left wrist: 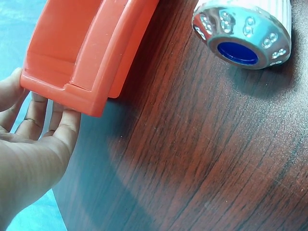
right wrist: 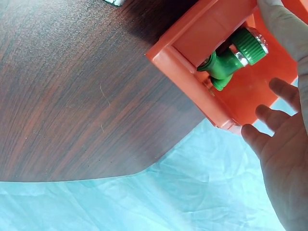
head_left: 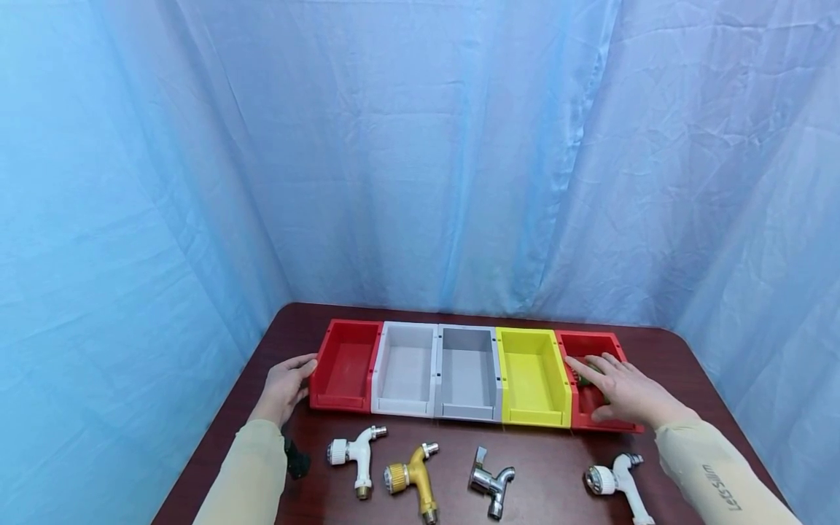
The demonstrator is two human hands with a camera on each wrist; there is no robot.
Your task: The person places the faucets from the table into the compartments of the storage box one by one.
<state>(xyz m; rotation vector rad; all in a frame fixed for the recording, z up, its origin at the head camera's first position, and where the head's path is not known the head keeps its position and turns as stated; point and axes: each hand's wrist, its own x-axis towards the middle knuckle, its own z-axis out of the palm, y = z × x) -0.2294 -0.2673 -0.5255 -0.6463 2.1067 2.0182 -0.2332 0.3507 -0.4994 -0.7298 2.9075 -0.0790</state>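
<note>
At the left end of a row of bins, my left hand (head_left: 284, 383) touches the outer wall of a red bin (head_left: 349, 357). In the left wrist view its thumb is at the bin's corner, with the fingers (left wrist: 67, 127) against the side. Over the red bin (head_left: 588, 337) at the right end spreads my right hand (head_left: 633, 391), its fingertips at the rim in the right wrist view. Inside that bin lies a green faucet (right wrist: 226, 65), partly covered by the hand in the head view.
Between the red bins stand a white bin (head_left: 407, 364), grey bin (head_left: 467, 368) and yellow bin (head_left: 528, 372). In front lie a white faucet (head_left: 361, 456), gold faucet (head_left: 420, 477), chrome faucet (head_left: 488, 481), another white faucet (head_left: 623, 481) and a black object (head_left: 297, 463).
</note>
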